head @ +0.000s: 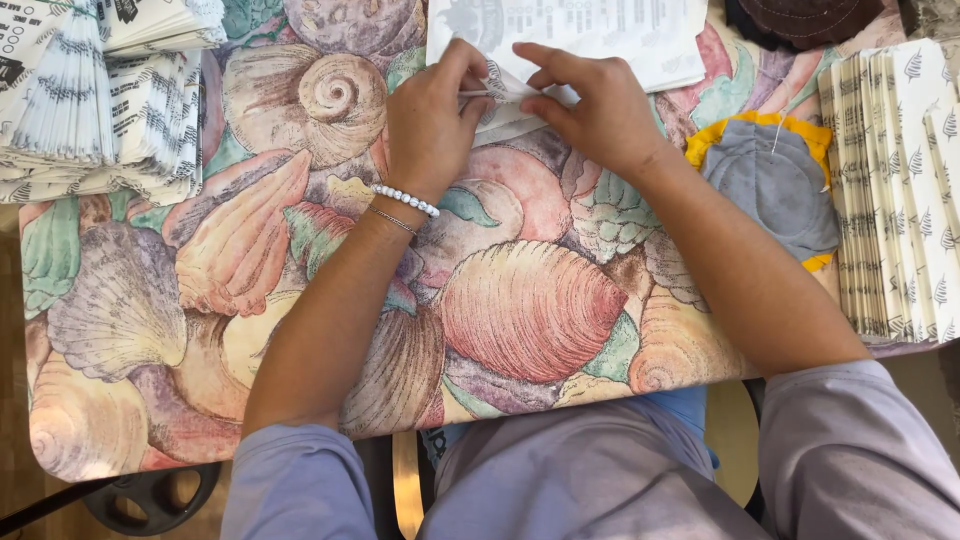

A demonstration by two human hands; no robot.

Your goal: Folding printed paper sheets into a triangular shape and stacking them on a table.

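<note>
At the far edge of a shell-patterned bench (520,310), our left hand (430,125) and right hand (590,105) both close fingertips on a white printed paper sheet (600,35), pressing a fold. Stacks of folded paper (100,100) flank us; a grey and yellow cloth (775,180) lies right.

Head view, limits of visibility. The printed paper sheet (600,30) at upper centre is cut off by the top edge; its text is too small to read. The fold pinched between the left hand (430,125) and right hand (590,105) is largely hidden by the fingers. The folded paper stacks (95,95) at upper left and the stacks (895,190) at right run past the frame edges. The dark object (800,18) at upper right is cropped and cannot be identified.
</note>
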